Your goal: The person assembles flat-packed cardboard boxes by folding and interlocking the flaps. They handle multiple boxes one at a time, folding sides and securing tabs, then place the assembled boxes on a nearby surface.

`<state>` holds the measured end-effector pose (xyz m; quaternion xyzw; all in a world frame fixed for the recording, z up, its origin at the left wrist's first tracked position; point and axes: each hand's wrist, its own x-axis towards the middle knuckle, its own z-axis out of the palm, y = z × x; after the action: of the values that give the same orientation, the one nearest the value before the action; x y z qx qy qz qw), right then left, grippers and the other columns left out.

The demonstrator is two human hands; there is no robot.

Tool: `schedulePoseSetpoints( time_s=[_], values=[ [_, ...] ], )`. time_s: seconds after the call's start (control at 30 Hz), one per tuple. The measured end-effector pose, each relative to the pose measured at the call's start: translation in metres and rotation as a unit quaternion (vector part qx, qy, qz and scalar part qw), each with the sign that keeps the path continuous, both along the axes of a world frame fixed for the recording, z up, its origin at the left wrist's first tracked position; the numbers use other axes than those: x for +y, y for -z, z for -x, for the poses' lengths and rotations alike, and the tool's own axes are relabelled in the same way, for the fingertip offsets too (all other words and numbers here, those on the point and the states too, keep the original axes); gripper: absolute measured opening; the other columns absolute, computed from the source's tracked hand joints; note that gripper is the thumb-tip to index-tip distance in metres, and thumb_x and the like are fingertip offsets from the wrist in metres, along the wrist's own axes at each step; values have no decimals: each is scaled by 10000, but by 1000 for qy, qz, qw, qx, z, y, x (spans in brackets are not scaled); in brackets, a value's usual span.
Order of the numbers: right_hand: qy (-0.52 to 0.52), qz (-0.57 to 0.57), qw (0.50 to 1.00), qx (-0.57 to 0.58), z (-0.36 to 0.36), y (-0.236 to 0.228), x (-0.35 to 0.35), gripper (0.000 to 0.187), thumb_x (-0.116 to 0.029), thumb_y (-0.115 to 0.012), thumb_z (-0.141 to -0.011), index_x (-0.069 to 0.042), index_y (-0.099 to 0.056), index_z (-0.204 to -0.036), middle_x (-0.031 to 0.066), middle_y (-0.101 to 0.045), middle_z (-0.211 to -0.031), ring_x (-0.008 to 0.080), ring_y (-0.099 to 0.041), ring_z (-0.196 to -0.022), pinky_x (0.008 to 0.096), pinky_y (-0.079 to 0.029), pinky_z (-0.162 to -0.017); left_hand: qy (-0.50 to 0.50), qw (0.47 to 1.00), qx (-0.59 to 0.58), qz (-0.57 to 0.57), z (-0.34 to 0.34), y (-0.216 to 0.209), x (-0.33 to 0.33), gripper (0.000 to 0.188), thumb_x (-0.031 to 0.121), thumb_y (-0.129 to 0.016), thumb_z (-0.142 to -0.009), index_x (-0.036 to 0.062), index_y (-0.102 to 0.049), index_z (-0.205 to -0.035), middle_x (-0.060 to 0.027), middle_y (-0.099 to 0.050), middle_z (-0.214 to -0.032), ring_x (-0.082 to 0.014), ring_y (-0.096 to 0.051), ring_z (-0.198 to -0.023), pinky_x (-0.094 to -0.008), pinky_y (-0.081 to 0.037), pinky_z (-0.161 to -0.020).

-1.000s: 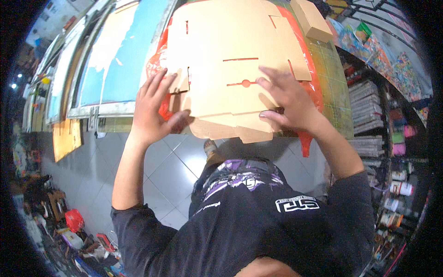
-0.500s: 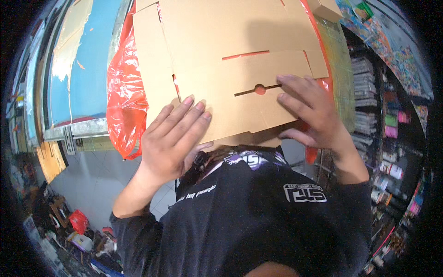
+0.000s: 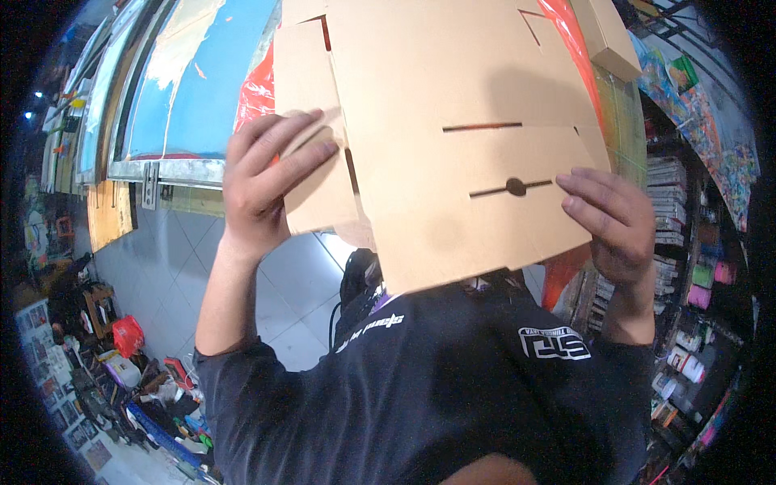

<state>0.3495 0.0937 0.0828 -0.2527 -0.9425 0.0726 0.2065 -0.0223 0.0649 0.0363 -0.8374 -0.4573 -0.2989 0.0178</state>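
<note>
Currently, one die-cut cardboard sheet (image 3: 420, 89) is positioned over red plastic (image 3: 256, 95) on one table (image 3: 629, 125), with its near edge projecting past the table toward one black shirt (image 3: 420, 388). Two transverse slots are provided in the near half: one plain slot (image 3: 482, 127) and one slot interrupted by a round hole (image 3: 516, 187). One side flap (image 3: 311, 182) is held by the left hand (image 3: 263, 174), its fingers curled over the upper face. The right edge is overlapped by the fingertips of the right hand (image 3: 616, 208); its thumb is hidden, so whether that edge is gripped cannot be told. Outward, one cardboard box (image 3: 602, 36) is placed at upper right, and one blue-panelled frame (image 3: 214, 89) at left.
</note>
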Motion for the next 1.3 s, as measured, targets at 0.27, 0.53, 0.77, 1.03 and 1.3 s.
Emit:
schedulePoseSetpoints(
  time_s=[0.27,0.53,0.77,1.03,1.3],
  values=[
    [7,17,1000,-7,3,8,-4,249,-77,-602,-689,-26,-618,-932,164,-661,-979,360,-643,-861,412,-521,-712,-116,874,-419,216,3,18,9,527,81,-642,-789,7,-465,-1280,-170,-518,-1278,-297,-444,-1242,-401,-331,-1044],
    [-2,39,999,-5,10,12,-7,292,-158,-605,-650,-77,-636,-929,93,-655,-1000,326,-632,-872,399,-513,-674,-211,681,-576,401,-4,-19,31,530,58,-630,-816,-75,-407,-1278,-126,-575,-1135,-142,-584,-970,-276,-470,-828],
    [-19,46,999,-3,23,9,-6,225,-63,-602,-648,-32,-621,-870,133,-668,-923,345,-642,-806,400,-521,-638,-164,719,-603,303,-48,-23,42,571,56,-449,-830,8,-312,-1382,-143,-471,-1270,-203,-468,-1149,-321,-367,-974],
    [-28,100,994,14,19,20,-5,255,-96,-586,-636,-18,-629,-875,143,-668,-913,333,-648,-777,393,-527,-646,-32,961,-226,153,-2,23,42,722,397,-522,-870,11,-255,-1420,-150,-336,-1430,-260,-342,-1310,-381,-278,-1074],
    [-38,146,988,7,8,20,1,260,-123,-573,-660,-12,-632,-887,168,-665,-915,354,-652,-794,402,-514,-675,113,956,-114,245,25,0,18,1258,528,-872,-351,11,-333,-1363,-214,-387,-1336,-340,-389,-1259,-406,-309,-1030]
  ],
)
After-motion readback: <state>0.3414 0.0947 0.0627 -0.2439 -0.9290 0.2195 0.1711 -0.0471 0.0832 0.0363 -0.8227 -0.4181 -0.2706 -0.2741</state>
